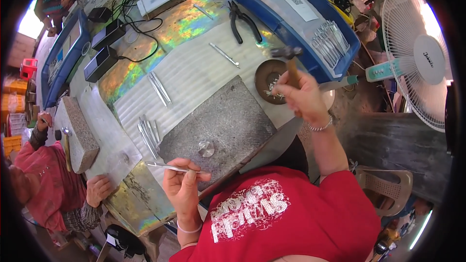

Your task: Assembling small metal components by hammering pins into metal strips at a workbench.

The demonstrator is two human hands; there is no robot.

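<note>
Two hands busy: left hand (182, 187) pinches a thin metal strip (170, 167), right hand (303, 98) fists a wooden-handled hammer (290, 58) over rough stone slab (228, 116).

Right hand (303, 98) raised — left hand (182, 184) pinching

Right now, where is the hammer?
In the head view the hammer is raised in the right hand, up and right of the stone slab, above the round dish of small metal pieces.

– What colours are seen on the bench (194, 24)?
– A rainbow sheen is shown over ribbed silver; the stone slab (228, 116) is speckled grey.
– And the tray (291, 34)?
– Blue, beside a white fan (417, 58).
</note>
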